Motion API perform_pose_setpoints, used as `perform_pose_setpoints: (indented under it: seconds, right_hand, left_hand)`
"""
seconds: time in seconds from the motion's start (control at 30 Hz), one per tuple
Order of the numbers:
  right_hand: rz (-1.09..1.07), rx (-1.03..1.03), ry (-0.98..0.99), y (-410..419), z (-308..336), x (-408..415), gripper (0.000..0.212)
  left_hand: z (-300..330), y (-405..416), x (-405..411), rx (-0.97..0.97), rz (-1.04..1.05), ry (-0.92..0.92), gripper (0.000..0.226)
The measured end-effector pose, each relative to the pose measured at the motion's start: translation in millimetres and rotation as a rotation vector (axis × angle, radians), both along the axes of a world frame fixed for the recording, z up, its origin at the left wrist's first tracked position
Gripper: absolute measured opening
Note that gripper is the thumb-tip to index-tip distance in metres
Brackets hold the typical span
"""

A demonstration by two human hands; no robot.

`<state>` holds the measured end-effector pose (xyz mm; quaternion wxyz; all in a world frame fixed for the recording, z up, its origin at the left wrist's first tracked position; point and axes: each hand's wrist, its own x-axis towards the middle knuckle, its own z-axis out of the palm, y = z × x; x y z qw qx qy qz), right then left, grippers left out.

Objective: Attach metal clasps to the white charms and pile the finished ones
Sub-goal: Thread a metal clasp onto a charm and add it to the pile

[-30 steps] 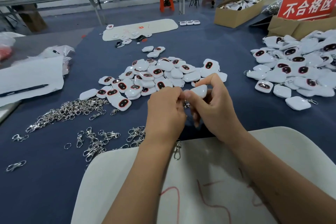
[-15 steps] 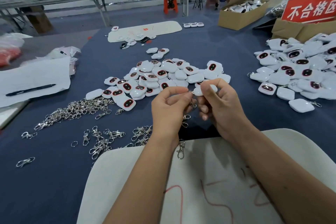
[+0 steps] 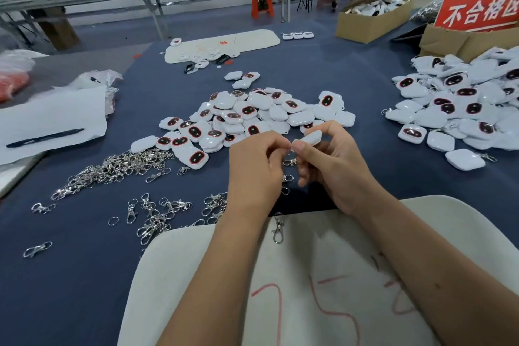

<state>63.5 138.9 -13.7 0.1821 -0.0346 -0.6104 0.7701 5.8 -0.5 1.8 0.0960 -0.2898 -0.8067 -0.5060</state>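
Charm (image 3: 308, 138) sits pinched between thumb and forefinger of the right hand (image 3: 334, 166), above the table. Left hand (image 3: 254, 168) pinches closed at its edge; a clasp (image 3: 289, 161) dangles between both hands.

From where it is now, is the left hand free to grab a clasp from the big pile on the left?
Probably not yet. The left hand is pinching at the charm held by the right hand. The path over the blue cloth to the clasp pile looks unobstructed once it lets go.
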Motion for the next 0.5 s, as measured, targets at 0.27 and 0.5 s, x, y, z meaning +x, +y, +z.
perform_pose_setpoints:
  seconds: [0.27,0.5]
  right_hand:
    - [-0.005,-0.085,0.018,-0.4,3.9,0.7,0.024]
    - [0.108,-0.206,0.030,5.5,8.4,2.5,0.027]
  left_hand:
    - [-2.0,5.8,6.2,0.243,0.047,-0.273,0.013]
    - [3.6,13.6,14.4,0.595,-0.054,-0.750,0.010]
